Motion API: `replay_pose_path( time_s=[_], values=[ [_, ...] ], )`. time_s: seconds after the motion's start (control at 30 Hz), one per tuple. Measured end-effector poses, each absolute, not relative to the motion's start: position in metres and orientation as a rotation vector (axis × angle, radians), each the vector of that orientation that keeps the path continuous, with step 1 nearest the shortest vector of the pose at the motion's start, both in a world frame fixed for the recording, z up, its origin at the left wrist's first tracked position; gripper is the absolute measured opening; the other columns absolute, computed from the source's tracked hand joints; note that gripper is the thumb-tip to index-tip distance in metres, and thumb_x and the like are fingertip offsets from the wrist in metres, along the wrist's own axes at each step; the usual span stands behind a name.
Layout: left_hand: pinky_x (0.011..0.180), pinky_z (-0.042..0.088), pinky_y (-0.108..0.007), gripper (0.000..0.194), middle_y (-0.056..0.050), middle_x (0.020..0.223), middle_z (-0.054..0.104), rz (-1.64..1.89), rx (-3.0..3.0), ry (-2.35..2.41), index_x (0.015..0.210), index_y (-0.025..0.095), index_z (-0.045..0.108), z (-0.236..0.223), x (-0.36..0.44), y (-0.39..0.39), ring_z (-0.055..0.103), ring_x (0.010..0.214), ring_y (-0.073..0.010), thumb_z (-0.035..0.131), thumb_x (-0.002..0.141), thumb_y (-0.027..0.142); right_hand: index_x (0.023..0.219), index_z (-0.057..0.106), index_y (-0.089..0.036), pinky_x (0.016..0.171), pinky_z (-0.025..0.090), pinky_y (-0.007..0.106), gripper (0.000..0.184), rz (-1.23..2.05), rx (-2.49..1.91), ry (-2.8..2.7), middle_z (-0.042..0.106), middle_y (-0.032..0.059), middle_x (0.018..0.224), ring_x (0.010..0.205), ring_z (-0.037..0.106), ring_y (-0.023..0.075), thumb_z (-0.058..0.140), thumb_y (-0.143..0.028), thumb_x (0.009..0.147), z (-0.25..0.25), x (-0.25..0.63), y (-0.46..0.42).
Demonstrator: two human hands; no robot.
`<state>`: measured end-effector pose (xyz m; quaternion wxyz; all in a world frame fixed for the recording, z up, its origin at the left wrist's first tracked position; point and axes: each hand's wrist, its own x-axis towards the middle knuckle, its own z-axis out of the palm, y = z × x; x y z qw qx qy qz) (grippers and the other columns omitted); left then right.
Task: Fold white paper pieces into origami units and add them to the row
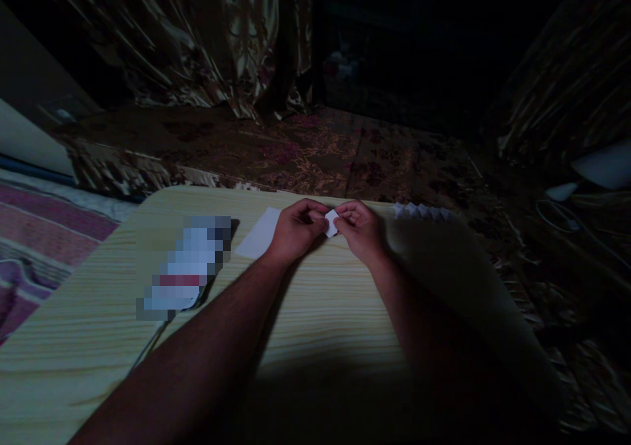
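A small folded piece of white paper (332, 223) is pinched between my two hands above the far part of the wooden table. My left hand (298, 230) grips its left side with thumb and fingers. On its right side, my right hand (361, 230) closes thumb and fingers on the same paper. Just left of my left hand lies a flat white sheet of paper (259, 233), partly covered by that hand. Several small folded paper pieces (421, 212) stand in a row near the table's far right edge.
A phone-like device (185, 264), blurred out, lies on the left of the pale wooden table (315, 333), with a cable (148, 346) running toward me. Behind is a patterned cloth (296, 149) below curtains (221, 37). A white object with a cord (604, 165) is at the right.
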<state>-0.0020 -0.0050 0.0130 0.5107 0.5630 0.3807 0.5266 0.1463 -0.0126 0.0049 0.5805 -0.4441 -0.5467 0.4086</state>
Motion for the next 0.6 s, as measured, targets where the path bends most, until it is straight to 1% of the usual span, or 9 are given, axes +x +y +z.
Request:
replay_pose_path(
  time_s=[0.17, 0.27, 0.6],
  values=[
    [0.058, 0.043, -0.023, 0.025, -0.001, 0.071, 0.065, 1.261, 1.382, 0.906, 0.088, 0.015, 0.066, 0.0123, -0.0019, -0.0049, 0.056, 0.06, -0.0105, 0.072, 0.066, 0.023, 0.085, 0.057, -0.02, 0.059, 0.049, 0.024, 0.017, 0.956, -1.077, -1.286, 0.062, -0.0019, 0.073, 0.064, 0.059, 0.0112, 0.063, -0.023, 0.07, 0.0058, 0.146, -0.0134],
    [0.059, 0.043, -0.022, 0.024, -0.002, 0.074, 0.065, 1.261, 1.384, 0.896, 0.087, 0.014, 0.066, 0.0116, -0.0017, -0.0049, 0.056, 0.061, -0.0103, 0.072, 0.066, 0.023, 0.085, 0.056, -0.02, 0.058, 0.048, 0.023, 0.016, 0.954, -1.077, -1.298, 0.062, -0.0023, 0.071, 0.062, 0.059, 0.0108, 0.062, -0.022, 0.07, 0.0054, 0.1458, -0.0134],
    [0.056, 0.042, -0.022, 0.022, -0.001, 0.069, 0.064, 1.258, 1.391, 0.851, 0.086, 0.015, 0.064, 0.01, -0.0025, -0.005, 0.053, 0.058, -0.0096, 0.071, 0.067, 0.023, 0.085, 0.057, -0.019, 0.055, 0.047, 0.023, 0.015, 0.96, -1.049, -1.317, 0.061, -0.0022, 0.072, 0.062, 0.058, 0.011, 0.061, -0.019, 0.07, 0.0039, 0.1462, -0.0134]
  ],
)
